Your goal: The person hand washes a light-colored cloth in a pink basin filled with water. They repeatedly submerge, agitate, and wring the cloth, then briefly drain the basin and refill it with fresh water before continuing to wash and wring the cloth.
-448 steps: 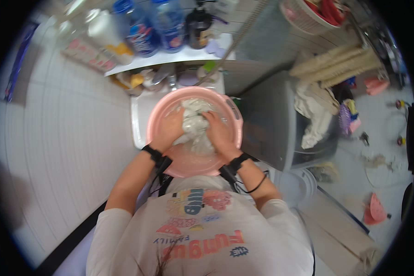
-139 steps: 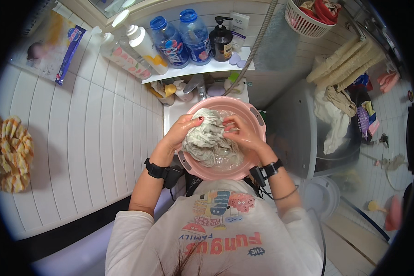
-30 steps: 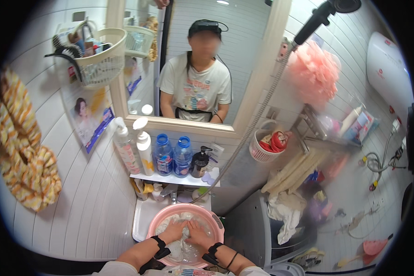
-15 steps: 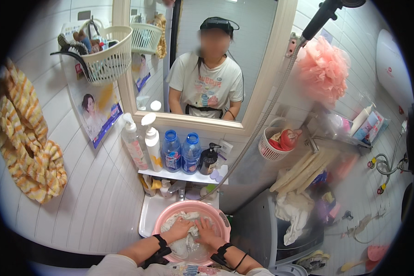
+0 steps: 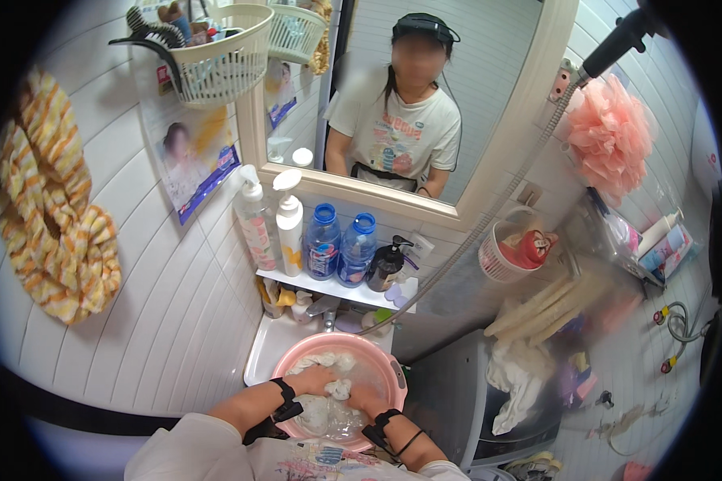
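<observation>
Two bare hands, both ours, are down inside a round pink basin (image 5: 337,339), which rests over the white sink (image 5: 266,357). We have a white cloth (image 5: 313,413) in it, wet and bunched, lying in cloudy water (image 5: 367,373). Our left hand (image 5: 317,380) lies on the cloth from the left, its fingers close together and pointing toward the middle; whether they pinch the fabric we cannot tell. Our right hand (image 5: 365,398) reaches in from the other side, its fingers bent and partly hidden, so we cannot tell whether they grip anything. Between our hands a small knob of the cloth stands up. We wear a black band on each wrist. Behind the basin we see the metal faucet (image 5: 328,319), and above it a white shelf (image 5: 297,282) carrying two blue bottles (image 5: 323,244), a dark pump bottle (image 5: 386,268) and two pale ones at the left end. To our right, a pale garment (image 5: 517,386) hangs over a grey appliance (image 5: 451,393). Above the shelf, the mirror (image 5: 489,120) reflects our pale T-shirt.
</observation>
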The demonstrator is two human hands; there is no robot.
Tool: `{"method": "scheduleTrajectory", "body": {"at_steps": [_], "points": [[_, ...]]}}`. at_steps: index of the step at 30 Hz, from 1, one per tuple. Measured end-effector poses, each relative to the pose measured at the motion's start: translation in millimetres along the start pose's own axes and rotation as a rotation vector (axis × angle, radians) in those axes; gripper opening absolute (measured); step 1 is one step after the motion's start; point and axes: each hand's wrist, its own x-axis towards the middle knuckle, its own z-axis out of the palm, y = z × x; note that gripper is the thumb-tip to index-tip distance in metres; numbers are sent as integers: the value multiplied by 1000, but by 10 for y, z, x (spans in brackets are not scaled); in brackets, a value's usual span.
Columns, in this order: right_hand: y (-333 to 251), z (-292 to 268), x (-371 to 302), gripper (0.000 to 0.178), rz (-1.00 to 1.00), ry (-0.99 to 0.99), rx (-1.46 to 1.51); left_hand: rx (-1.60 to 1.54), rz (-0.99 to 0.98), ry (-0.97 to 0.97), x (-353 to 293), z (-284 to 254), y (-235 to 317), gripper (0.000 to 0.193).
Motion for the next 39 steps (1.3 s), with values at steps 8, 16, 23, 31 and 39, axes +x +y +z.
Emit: {"method": "scheduleTrajectory", "body": {"at_steps": [8,16,23,31,39], "points": [[-285,-1,-80,100,-64,278,-98,73,-203,-23,-148,-3,56,72],[-283,-95,38,85,76,-139,-243,80,-254,-76,-89,25,58,73],[-164,202,-486,99,22,287,-251,394,-28,110,-176,74,182,71],[-75,5,13,79,186,-306,-321,221,-275,-454,193,106,92,64],[-134,229,-645,65,-33,291,-131,374,-174,-169,-103,117,356,83]]}}
